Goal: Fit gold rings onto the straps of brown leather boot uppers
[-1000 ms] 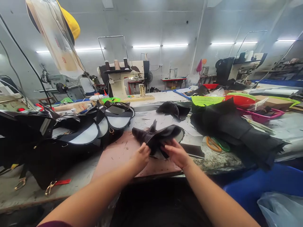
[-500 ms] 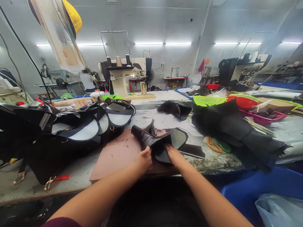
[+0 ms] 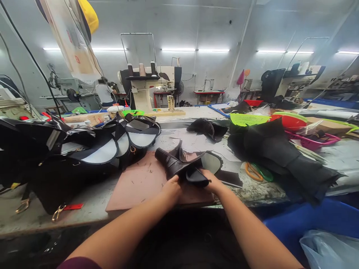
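Observation:
A dark brown leather bag piece (image 3: 170, 161), partly folded and with a pale lining patch (image 3: 211, 163) showing at its right, lies on the pinkish board (image 3: 137, 186) in front of me. My left hand (image 3: 173, 187) grips its near left edge, thumb on top and fingers hidden beneath. On the near right, my right hand (image 3: 211, 181) holds a folded black flap (image 3: 197, 177) of the same piece; its fingertips are hidden behind the flap. A flat dark strip (image 3: 230, 178) lies just right of that hand.
Black bag parts with metal clasps (image 3: 57, 213) are piled at the left. Orange-handled scissors (image 3: 254, 172) and black sheets (image 3: 275, 153) lie at the right, above a blue bin (image 3: 308, 220). A sewing machine (image 3: 146, 89) stands behind. A person (image 3: 104, 93) sits far back.
The near flap, hanging down before, is now turned up and folded over toward the right. My right hand has shifted slightly right with it. My left hand stays at the near left edge.

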`<control>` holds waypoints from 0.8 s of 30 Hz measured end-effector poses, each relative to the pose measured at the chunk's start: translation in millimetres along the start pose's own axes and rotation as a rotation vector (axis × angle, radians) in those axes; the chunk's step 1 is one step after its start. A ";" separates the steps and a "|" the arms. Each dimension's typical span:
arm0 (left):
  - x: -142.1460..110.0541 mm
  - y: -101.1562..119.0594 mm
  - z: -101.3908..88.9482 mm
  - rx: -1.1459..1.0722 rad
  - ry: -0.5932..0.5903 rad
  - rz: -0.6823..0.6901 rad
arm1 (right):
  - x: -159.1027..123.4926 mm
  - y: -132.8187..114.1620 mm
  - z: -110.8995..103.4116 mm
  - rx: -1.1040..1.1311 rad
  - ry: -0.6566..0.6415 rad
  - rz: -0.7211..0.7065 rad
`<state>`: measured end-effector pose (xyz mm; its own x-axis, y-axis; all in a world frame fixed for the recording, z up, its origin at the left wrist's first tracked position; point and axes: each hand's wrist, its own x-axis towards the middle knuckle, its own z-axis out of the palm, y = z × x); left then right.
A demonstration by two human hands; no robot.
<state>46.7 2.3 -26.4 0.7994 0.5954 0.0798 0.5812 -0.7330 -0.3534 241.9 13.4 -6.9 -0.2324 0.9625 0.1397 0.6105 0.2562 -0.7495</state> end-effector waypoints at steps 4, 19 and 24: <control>8.7 1.2 -21.7 -0.001 -0.014 0.011 | -10.5 -6.2 -0.8 0.054 -0.025 0.006; 1.9 4.2 -21.1 -0.106 0.054 -0.069 | -9.3 1.2 6.3 0.012 0.153 0.120; -19.7 -8.9 -22.3 -0.151 0.024 -0.059 | -15.9 -2.1 5.4 -0.178 0.038 0.162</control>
<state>29.2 -10.2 -4.0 0.7653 0.6326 0.1191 0.6424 -0.7389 -0.2036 240.3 -2.8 -11.1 -0.0940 0.9941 0.0536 0.7619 0.1065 -0.6389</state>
